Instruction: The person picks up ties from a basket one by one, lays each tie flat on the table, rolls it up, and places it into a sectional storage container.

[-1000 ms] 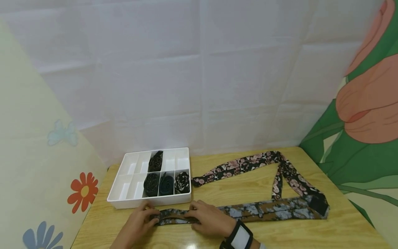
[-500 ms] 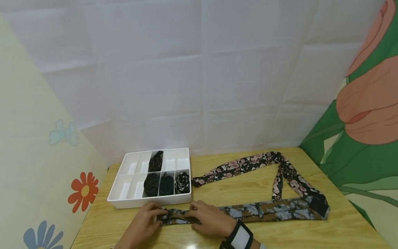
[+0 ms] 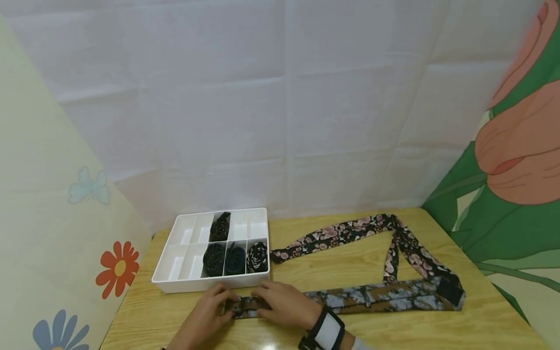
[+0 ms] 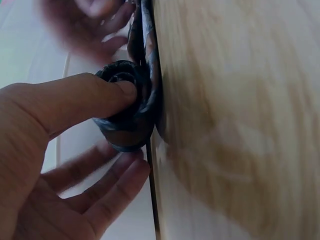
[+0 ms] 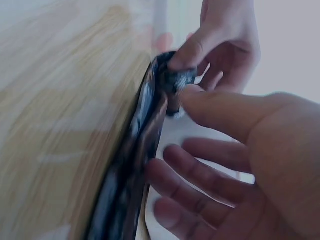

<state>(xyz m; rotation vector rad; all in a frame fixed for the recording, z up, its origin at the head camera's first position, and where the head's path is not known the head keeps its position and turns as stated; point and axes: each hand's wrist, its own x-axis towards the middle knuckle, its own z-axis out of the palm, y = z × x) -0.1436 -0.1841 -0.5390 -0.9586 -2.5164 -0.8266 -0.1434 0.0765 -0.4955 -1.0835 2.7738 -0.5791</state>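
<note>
With left hand, pinching coiled end of brown tie with grey-blue flowers, between thumb and bent fingers. With right hand, touching same tie just right of coil; fingers spread, loosely curved, without firm hold. In right wrist view, cannot tell whether thumb tip meets coil.

Position of brown tie: coiled end at left, just in front of white tray; remainder laid lengthwise along near part of tabletop, to wide end with dark patch at right. On right wrist: black strap with pale panel.

Inside white tray, in two rows of compartments: one dark roll in middle of back row; three dark rolls side by side in front row, from middle to right end.

Right of tray: black tie with pink flowers, bent into angles, meeting brown tie near wide end. Behind tabletop: creased white cloth.
</note>
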